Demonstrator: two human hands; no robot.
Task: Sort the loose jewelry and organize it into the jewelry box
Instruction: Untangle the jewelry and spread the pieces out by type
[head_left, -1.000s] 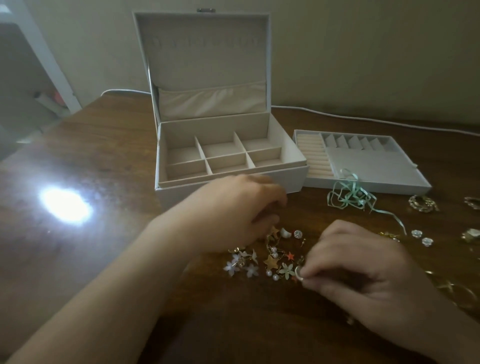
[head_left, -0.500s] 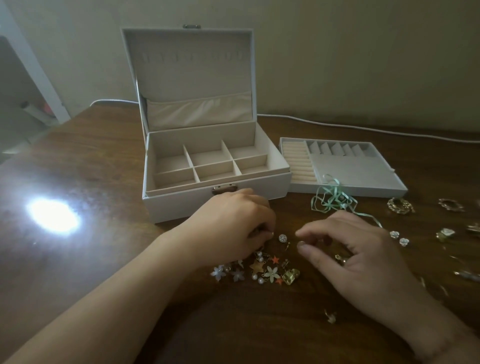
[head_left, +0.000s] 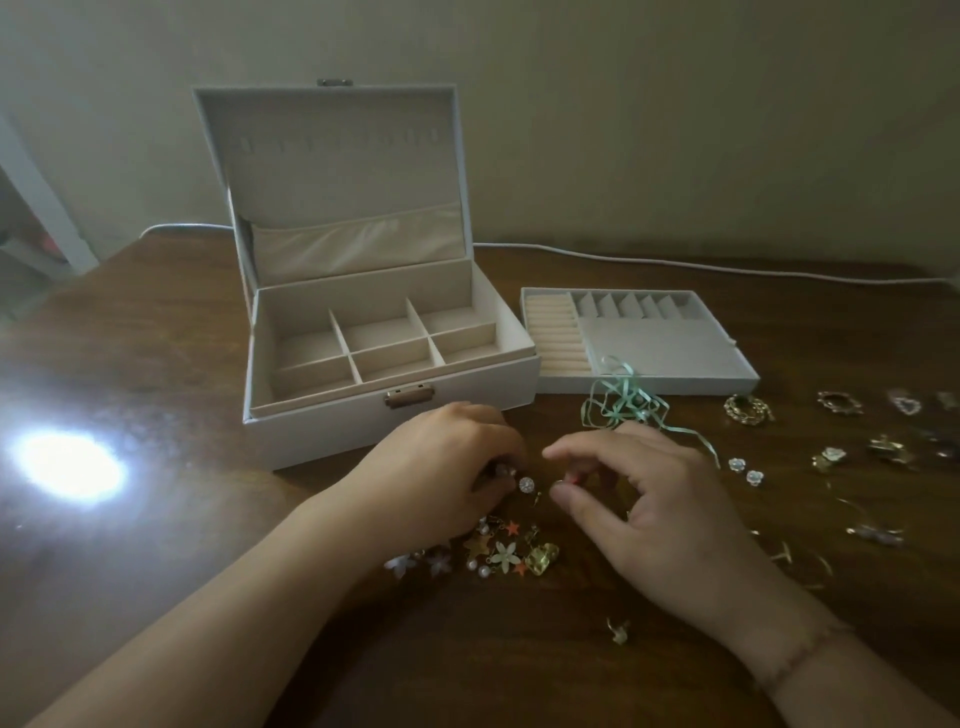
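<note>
We have both hands low in the centre of the frame, just in front of the open jewelry box (head_left: 384, 358), whose divided compartments look bare and whose lid stands upright toward the top of the frame. Our left hand (head_left: 441, 467) curls its fingers down over a small item at the near edge of the box; whether it truly pinches something we cannot tell, though a round sparkly stud (head_left: 525, 484) lies just beside its fingertips. Our right hand (head_left: 644, 493) holds thumb and forefinger close together on what seems a tiny reddish piece — too small to name. The loose jewelry (head_left: 498, 551) sits as a cluster just below the hands, at lower centre: pearls, flower and star charms, a gold piece; more gold pieces (head_left: 748, 410) are strewn at the right of the frame, and the removable tray (head_left: 665, 343) rests right of the box with a mint ribbon (head_left: 623, 402) at its front edge. These bits should handle as very light, hard and slippery, with thin posts and hooks that could bend or snag one another, so we judge a fingertip pinch on each charm's body best, one at a time. The cluster has no single heading — it spreads roughly left to right, while the box's long axis runs across the frame, its clasp facing us.
</note>
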